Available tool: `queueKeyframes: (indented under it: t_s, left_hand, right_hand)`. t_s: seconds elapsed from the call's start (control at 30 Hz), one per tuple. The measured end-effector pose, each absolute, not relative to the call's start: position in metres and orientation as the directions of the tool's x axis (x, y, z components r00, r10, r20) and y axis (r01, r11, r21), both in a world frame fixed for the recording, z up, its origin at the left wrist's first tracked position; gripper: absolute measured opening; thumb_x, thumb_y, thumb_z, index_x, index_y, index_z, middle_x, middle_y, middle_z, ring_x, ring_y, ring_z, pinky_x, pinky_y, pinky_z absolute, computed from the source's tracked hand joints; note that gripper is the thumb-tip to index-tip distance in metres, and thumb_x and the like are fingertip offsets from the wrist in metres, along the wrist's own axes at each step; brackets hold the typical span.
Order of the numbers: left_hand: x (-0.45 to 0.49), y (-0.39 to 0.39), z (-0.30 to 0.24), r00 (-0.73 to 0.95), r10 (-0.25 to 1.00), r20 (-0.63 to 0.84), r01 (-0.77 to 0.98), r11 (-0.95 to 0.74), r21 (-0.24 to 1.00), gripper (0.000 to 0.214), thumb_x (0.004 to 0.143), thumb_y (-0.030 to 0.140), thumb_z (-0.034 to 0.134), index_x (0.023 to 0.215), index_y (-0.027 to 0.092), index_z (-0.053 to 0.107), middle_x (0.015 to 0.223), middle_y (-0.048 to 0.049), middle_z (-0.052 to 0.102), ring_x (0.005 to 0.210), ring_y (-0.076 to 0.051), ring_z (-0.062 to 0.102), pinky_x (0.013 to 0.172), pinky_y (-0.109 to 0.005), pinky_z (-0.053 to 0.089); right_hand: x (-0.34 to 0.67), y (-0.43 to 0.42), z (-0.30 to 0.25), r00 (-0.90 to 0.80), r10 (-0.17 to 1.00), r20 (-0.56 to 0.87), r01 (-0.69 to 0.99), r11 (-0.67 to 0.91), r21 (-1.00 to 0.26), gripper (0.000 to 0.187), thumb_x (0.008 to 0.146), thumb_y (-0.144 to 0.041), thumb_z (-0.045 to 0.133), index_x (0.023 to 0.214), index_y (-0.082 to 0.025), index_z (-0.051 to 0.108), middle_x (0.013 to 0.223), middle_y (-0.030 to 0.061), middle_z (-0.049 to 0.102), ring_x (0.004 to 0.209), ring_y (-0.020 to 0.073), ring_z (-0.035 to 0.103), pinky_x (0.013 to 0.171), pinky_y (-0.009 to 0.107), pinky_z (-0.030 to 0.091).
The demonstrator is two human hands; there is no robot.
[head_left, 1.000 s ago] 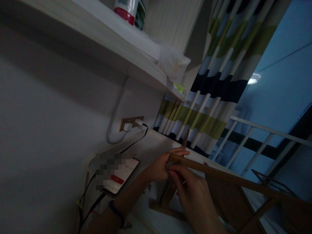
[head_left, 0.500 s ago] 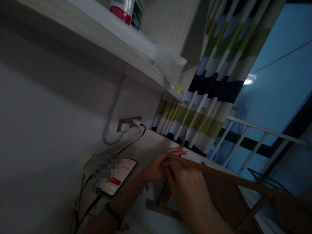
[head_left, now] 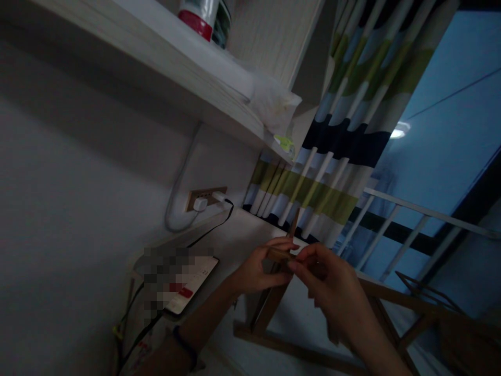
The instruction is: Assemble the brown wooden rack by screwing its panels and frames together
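Note:
A wooden frame (head_left: 272, 308), shaped like a small easel, stands on the white desktop with a long bar running off to the right. My left hand (head_left: 256, 269), wearing a dark wristband (head_left: 183, 344), is closed around the frame near its upper left corner. My right hand (head_left: 336, 292) pinches the long bar (head_left: 279, 255) between thumb and fingers, just right of the bar's left end. That hand covers part of the bar. Above my left fingers a thin wooden piece (head_left: 295, 222) sticks up.
Left of my forearm lies a phone (head_left: 193, 284) with a lit screen, partly pixelated. Black cables run past it to a wall socket (head_left: 205, 198). A shelf (head_left: 156, 68) overhangs the desk. Behind are a striped curtain (head_left: 332, 156) and a white railing (head_left: 415, 209).
My right hand has slid rightward along the bar, away from its left end, baring more of the frame below. My left hand has stayed nearly in place.

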State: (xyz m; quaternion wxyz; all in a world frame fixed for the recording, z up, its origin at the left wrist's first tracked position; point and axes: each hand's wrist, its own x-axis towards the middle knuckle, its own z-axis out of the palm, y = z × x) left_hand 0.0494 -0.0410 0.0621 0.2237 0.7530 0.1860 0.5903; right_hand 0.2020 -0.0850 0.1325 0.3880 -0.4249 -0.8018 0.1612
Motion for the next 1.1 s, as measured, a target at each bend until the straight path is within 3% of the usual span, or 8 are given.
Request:
queueKeyframes:
  t_s: [0.23, 0.53, 0.87, 1.1]
  left_hand:
    - [0.055, -0.035, 0.062, 0.200, 0.420, 0.885, -0.061, -0.896, 0.439, 0.042, 0.063, 0.012, 0.064, 0.102, 0.021, 0.054, 0.106, -0.0067, 0.053, 0.106, -0.021, 0.048, 0.095, -0.039, 0.036]
    - [0.059, -0.029, 0.058, 0.177, 0.390, 0.904, -0.058, -0.912, 0.405, 0.038, 0.064, 0.015, 0.062, 0.100, 0.019, 0.052, 0.106, -0.0087, 0.051, 0.106, -0.024, 0.046, 0.095, -0.043, 0.034]
    - [0.068, -0.021, 0.054, 0.096, 0.346, 0.933, -0.113, -0.928, 0.355, 0.037, 0.066, 0.036, 0.065, 0.097, 0.019, 0.055, 0.097, -0.0079, 0.051, 0.098, -0.024, 0.049, 0.091, -0.044, 0.035]
    - [0.078, -0.016, 0.048, 0.013, 0.331, 0.944, -0.140, -0.934, 0.329, 0.036, 0.068, 0.044, 0.061, 0.092, 0.017, 0.055, 0.096, -0.0075, 0.047, 0.092, -0.021, 0.049, 0.090, -0.042, 0.035]
  right_hand:
    - [0.203, -0.090, 0.120, -0.366, 0.780, 0.507, 0.522, 0.623, -0.582, 0.013, 0.080, -0.031, 0.050, 0.078, -0.020, 0.056, 0.069, -0.0011, 0.059, 0.051, 0.0092, 0.053, 0.040, 0.017, 0.040]
    - [0.206, -0.089, 0.116, -0.420, 0.672, 0.611, 0.548, 0.724, -0.419, 0.010, 0.081, -0.026, 0.051, 0.079, -0.020, 0.059, 0.072, -0.0002, 0.059, 0.054, 0.0098, 0.055, 0.042, 0.018, 0.042]
    - [0.206, -0.089, 0.113, -0.484, 0.569, 0.665, 0.544, 0.791, -0.281, 0.007, 0.080, -0.020, 0.053, 0.083, -0.020, 0.059, 0.079, 0.0004, 0.059, 0.068, 0.0119, 0.056, 0.063, 0.023, 0.046]
    - [0.204, -0.091, 0.114, -0.494, 0.576, 0.652, 0.564, 0.783, -0.264, 0.007, 0.079, -0.016, 0.053, 0.082, -0.020, 0.058, 0.079, -0.0018, 0.060, 0.072, 0.0121, 0.056, 0.064, 0.025, 0.042]
